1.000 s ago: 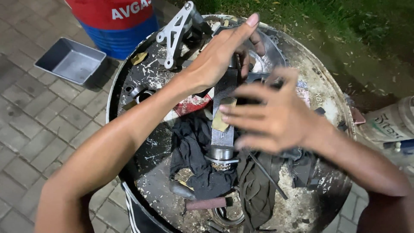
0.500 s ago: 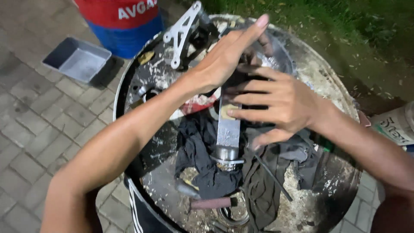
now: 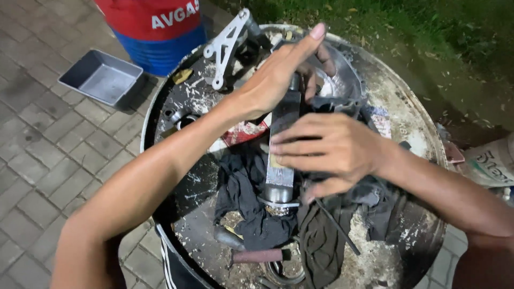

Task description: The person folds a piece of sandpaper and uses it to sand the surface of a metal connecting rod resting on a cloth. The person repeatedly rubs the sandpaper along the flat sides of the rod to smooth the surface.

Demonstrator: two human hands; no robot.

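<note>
On the round dirty drum-top counter (image 3: pixel 407 134) stands a long grey metal cylinder part (image 3: pixel 281 160) at the centre. The right hand (image 3: pixel 332 150) wraps it, fingers curled around. The left hand (image 3: pixel 273 80), fingers straight and pressed together, touches its 12 o'clock end; black rag (image 3: pixel 246 198) at 6 o'clock

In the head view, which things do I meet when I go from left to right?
Grey tray → red and blue barrel → white metal bracket → left hand → right hand → printed sack.
</note>
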